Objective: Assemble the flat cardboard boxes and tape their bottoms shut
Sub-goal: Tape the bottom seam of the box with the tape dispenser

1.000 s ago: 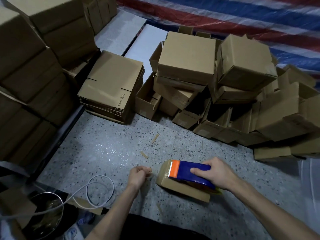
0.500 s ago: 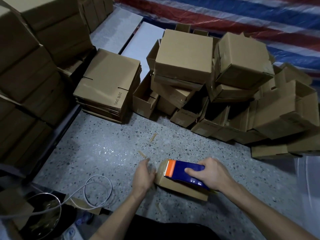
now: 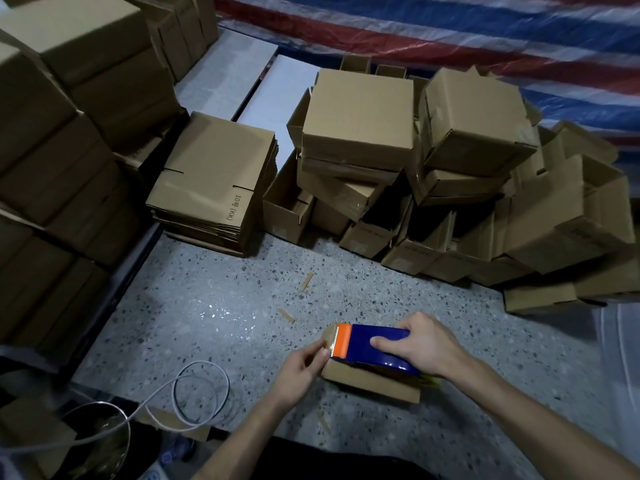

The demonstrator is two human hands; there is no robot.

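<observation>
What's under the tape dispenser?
A small box on the floor. The dispenser and right hand cover most of its top, so the seam and any tape there can't be seen.

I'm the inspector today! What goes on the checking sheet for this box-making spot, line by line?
Surface: speckled grey floor.
Job's things: blue tape dispenser sits on a small box; flat boxes stacked at back left; assembled boxes piled at back right.
Clutter: small cardboard strips lying on the floor.
Hands: right hand grips the tape dispenser; left hand holds the box's end.
Cables: white cable looped on the floor, near left.
Surroundings: tall cartons stacked on the left; striped tarp behind.
</observation>
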